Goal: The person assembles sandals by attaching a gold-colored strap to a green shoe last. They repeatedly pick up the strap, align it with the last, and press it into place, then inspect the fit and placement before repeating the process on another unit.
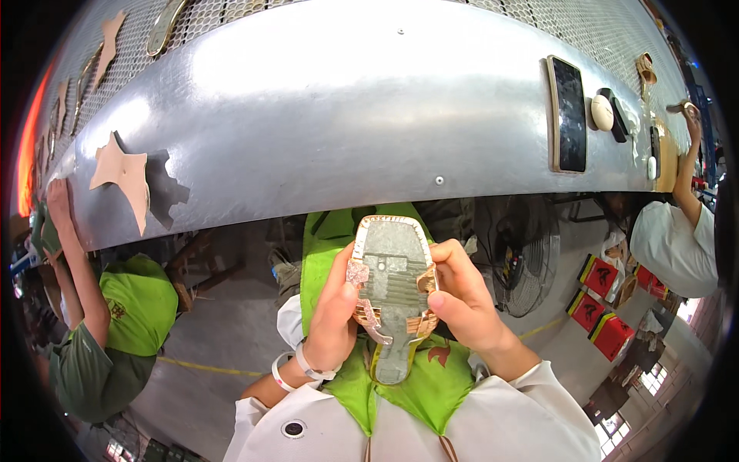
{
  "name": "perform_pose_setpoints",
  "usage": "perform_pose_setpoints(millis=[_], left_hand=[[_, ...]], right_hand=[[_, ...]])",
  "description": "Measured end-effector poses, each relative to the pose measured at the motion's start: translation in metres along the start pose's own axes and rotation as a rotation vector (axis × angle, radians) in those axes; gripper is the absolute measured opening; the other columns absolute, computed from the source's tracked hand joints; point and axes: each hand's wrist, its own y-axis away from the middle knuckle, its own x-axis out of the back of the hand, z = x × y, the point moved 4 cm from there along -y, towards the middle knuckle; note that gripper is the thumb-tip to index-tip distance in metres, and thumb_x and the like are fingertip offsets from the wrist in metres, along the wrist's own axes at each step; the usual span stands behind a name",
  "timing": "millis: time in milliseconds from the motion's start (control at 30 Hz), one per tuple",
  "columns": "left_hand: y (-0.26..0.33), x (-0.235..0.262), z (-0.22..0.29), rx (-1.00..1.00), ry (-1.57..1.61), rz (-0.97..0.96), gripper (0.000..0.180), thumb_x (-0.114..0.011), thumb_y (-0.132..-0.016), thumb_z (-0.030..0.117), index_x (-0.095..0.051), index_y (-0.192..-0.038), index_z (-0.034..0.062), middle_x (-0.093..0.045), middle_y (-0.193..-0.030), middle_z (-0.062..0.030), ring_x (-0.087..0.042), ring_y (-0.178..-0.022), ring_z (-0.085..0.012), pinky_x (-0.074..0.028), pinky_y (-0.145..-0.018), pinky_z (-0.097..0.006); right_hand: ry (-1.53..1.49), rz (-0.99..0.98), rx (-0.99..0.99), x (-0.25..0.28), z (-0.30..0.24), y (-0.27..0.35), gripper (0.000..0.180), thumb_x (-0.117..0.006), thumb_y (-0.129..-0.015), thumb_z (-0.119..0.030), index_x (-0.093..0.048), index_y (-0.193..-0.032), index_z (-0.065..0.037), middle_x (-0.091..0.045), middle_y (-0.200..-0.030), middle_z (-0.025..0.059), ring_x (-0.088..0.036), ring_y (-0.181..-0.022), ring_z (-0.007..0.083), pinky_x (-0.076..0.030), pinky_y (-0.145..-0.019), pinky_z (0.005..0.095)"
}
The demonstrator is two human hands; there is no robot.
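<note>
Between my two hands an unfinished sandal (pixel 389 289) is held with its underside facing up, above my lap and just off the bench's near edge. Its sole is a grey board, wide at the toe end and narrow at the heel end, which points toward me. Pale pleated edging curls round the toe, and glittery pink and tan strap ends fold over the sides. My left hand (pixel 332 319) grips its left edge, the thumb by the pink strap end. On the opposite edge my right hand (pixel 468 304) is closed, its thumb pressing near the tan strap end. Fingers beneath are hidden.
A metal bench (pixel 331 131) spans ahead, bearing a tan cut piece (pixel 123 177), a dark grey piece (pixel 163 192), a phone (pixel 568 115) and a white rounded case (pixel 602 113). Mesh conveyor lies beyond. Co-workers sit left and right; a fan (pixel 525 258) and red boxes (pixel 597 276) stand below.
</note>
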Motion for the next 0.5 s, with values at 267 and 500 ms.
perform_pose_setpoints(millis=[267, 500], left_hand=[[-0.006, 0.005, -0.001, 0.053, -0.042, -0.051, 0.07, -0.049, -0.097, 0.035, -0.025, -0.149, -0.0071, -0.046, -0.143, -0.0138, -0.046, -0.13, -0.0201, -0.034, -0.109, -0.035], [-0.005, 0.052, -0.055, 0.238, 0.104, -0.524, 0.084, -0.078, -0.08, 0.027, -0.036, -0.146, -0.0026, -0.05, -0.142, -0.0109, -0.048, -0.129, -0.0198, -0.036, -0.11, -0.036]], right_hand=[[0.169, 0.038, 0.026, 0.003, -0.007, 0.0, 0.034, -0.057, -0.093, -0.005, -0.045, -0.124, 0.004, -0.056, -0.118, 0.0121, -0.054, -0.11, 0.0152, -0.042, -0.099, 0.0328], [0.143, 0.028, 0.035, 0.009, -0.003, 0.003, 0.041, -0.058, -0.095, -0.01, -0.046, -0.13, 0.007, -0.058, -0.123, 0.0132, -0.055, -0.114, 0.0171, -0.041, -0.101, 0.0342]])
